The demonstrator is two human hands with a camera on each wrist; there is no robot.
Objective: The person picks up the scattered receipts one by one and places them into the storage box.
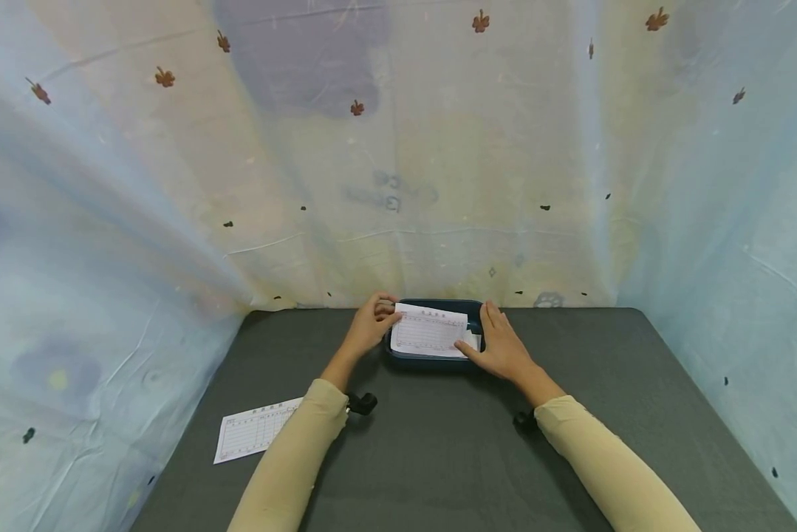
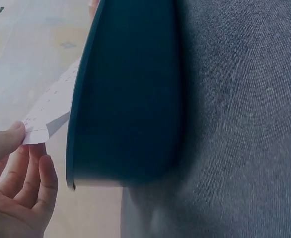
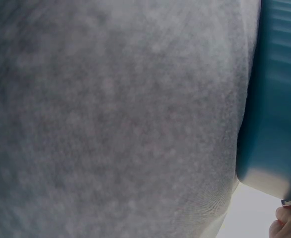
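A dark blue plastic box [image 1: 431, 363] stands near the far edge of the table. Over it lies a white printed form [image 1: 428, 332], tilted, with ruled lines. My left hand [image 1: 369, 325] pinches the form's left edge between thumb and fingers, and the left wrist view shows the pinched paper [image 2: 36, 131] above the box's rim. At the box's right end is my right hand [image 1: 502, 351], its fingers straight along the rim and its thumb reaching to the form's lower right corner. Only a few fingertips [image 3: 284, 218] of it appear in the right wrist view.
Another printed form [image 1: 252, 430] lies flat on the dark grey table [image 1: 438, 458], partly behind the left sleeve. More white paper [image 1: 474, 341] shows inside the box under the upper form. A patterned curtain [image 1: 398, 170] hangs behind the table and at both sides.
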